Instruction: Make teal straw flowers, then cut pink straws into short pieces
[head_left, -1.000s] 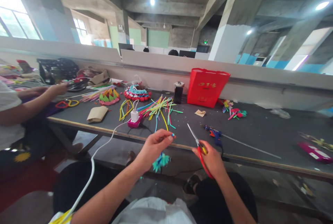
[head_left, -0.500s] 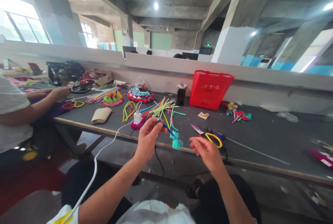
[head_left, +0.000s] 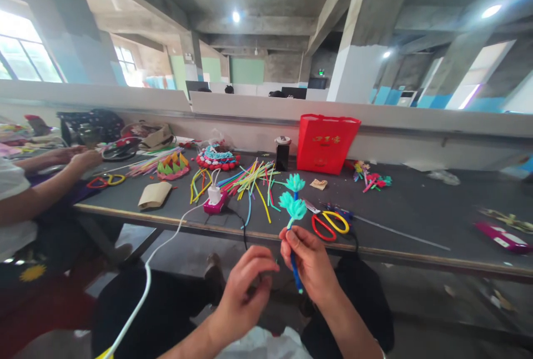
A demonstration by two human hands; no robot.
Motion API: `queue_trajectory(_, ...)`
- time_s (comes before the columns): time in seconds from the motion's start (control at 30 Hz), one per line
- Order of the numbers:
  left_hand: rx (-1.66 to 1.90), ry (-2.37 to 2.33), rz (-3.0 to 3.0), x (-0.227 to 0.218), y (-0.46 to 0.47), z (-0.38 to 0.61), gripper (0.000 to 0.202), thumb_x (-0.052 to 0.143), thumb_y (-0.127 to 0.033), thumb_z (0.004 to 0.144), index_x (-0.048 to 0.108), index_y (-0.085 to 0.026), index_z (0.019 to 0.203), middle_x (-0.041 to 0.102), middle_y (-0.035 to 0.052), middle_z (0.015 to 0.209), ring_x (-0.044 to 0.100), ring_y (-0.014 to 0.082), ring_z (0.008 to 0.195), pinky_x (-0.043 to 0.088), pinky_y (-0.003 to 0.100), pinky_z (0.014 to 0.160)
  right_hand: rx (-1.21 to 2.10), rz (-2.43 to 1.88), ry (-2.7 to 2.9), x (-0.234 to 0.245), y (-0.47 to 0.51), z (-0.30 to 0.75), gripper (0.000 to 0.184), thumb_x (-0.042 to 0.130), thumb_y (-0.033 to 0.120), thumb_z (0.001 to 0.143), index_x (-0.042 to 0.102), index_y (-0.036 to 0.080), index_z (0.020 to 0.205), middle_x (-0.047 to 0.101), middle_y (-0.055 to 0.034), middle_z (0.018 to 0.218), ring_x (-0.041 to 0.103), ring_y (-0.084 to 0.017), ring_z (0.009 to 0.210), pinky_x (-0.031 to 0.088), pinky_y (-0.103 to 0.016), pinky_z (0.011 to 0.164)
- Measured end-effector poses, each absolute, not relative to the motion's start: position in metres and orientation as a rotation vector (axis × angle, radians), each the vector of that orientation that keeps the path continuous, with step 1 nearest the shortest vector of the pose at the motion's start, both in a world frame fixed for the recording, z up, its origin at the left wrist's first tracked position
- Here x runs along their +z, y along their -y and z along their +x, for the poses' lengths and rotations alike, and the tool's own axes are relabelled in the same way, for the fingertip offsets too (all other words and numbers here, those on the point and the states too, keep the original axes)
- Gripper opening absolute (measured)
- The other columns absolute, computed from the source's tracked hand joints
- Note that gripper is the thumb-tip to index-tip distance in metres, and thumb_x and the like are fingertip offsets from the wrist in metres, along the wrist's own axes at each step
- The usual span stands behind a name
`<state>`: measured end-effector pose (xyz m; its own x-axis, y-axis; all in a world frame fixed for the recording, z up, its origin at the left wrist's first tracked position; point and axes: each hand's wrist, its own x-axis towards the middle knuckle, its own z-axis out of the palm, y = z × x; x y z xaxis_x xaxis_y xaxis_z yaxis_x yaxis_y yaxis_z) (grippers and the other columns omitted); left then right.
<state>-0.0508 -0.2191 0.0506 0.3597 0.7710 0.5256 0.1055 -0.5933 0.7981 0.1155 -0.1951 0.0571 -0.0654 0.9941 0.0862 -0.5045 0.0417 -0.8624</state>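
The right hand (head_left: 312, 262), raised near the worktop (head_left: 416, 203) edge, has its grip closed around the blue stem (head_left: 296, 278) of turquoise flowers (head_left: 293, 209); the blooms stand just above the fingers, the stem's end below. The left hand (head_left: 245, 287) hovers just left, fingers curled; whether its grip holds anything, I cannot tell. Scissors (head_left: 323, 216) lie to the right.

Two blue-stemmed turquoise flowers (head_left: 293, 207) stand nearly upright, one higher.
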Motion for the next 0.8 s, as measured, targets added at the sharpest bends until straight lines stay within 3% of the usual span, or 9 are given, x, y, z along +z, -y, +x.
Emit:
queue_trajectory(0.07, 1.266, -0.861, 1.635, 0.053, 0.214, -0.048, 0.011, 0.058, -0.023, 0.088, 0.066, -0.021, 0.094, 0.061, 0.0072, 0.098, 0.058, 0.0202, 0.090, 0.047, 0.029, 0.078, 1.374, -0.795, 0.944, 0.054, 0.195, 0.115, 0.027, 0.075, 0.043, 0.079, 0.070, 0.016, 0.079, 0.054, 0.0046, 0.054, 0.041, -0.006, 0.045, 0.030, -0.018, 0.043)
queue_trajectory(0.2, 1.142, -0.785, 1.341, 0.058, 0.200, -0.038, 0.023, 0.060, -0.038, 0.088, 0.065, -0.018, 0.098, 0.062, 0.0043, 0.090, 0.058, 0.0187, 0.086, 0.047, 0.030, 0.081, 1.260, -0.898, 1.082, 0.049, 0.195, 0.109, 0.029, 0.073, 0.045, 0.080, 0.070, 0.016, 0.077, 0.053, 0.0043, 0.051, 0.042, -0.007, 0.045, 0.030, -0.019, 0.044)
queue_trajectory(0.5, 1.146, -0.720, 1.134, 0.063, 0.189, -0.025, 0.028, 0.071, -0.042, 0.080, 0.067, -0.014, 0.083, 0.057, -0.0009, 0.065, 0.047, 0.0106, 0.055, 0.043, 0.024, 0.055, 1.183, -0.951, 1.259, 0.044, 0.200, 0.100, 0.030, 0.069, 0.047, 0.083, 0.071, 0.017, 0.080, 0.059, 0.0019, 0.057, 0.049, -0.011, 0.052, 0.037, -0.022, 0.051)
queue_trajectory(0.57, 1.152, -0.735, 1.121, 0.065, 0.187, -0.026, 0.027, 0.072, -0.041, 0.078, 0.069, -0.014, 0.078, 0.059, -0.0001, 0.064, 0.049, 0.0113, 0.057, 0.043, 0.024, 0.057, 1.153, -0.960, 1.344, 0.043, 0.199, 0.106, 0.028, 0.071, 0.045, 0.081, 0.071, 0.017, 0.080, 0.061, 0.0010, 0.060, 0.051, -0.012, 0.055, 0.038, -0.022, 0.053)
queue_trajectory(0.7, 1.199, -0.804, 1.179, 0.069, 0.184, -0.033, 0.024, 0.075, -0.037, 0.077, 0.072, -0.014, 0.071, 0.067, 0.0038, 0.075, 0.059, 0.0167, 0.077, 0.045, 0.028, 0.078, 1.020, -1.053, 1.343, 0.044, 0.194, 0.125, 0.031, 0.067, 0.046, 0.084, 0.069, 0.016, 0.076, 0.061, 0.0001, 0.062, 0.050, -0.012, 0.055, 0.036, -0.022, 0.050)
queue_trajectory(0.8, 1.146, -0.813, 1.235, 0.071, 0.184, -0.037, 0.028, 0.074, -0.038, 0.078, 0.070, -0.015, 0.063, 0.067, 0.0042, 0.071, 0.059, 0.0161, 0.074, 0.044, 0.027, 0.077, 1.001, -1.066, 1.201, 0.048, 0.191, 0.131, 0.035, 0.063, 0.048, 0.086, 0.065, 0.017, 0.071, 0.052, 0.0032, 0.056, 0.042, -0.010, 0.049, 0.033, -0.022, 0.047)
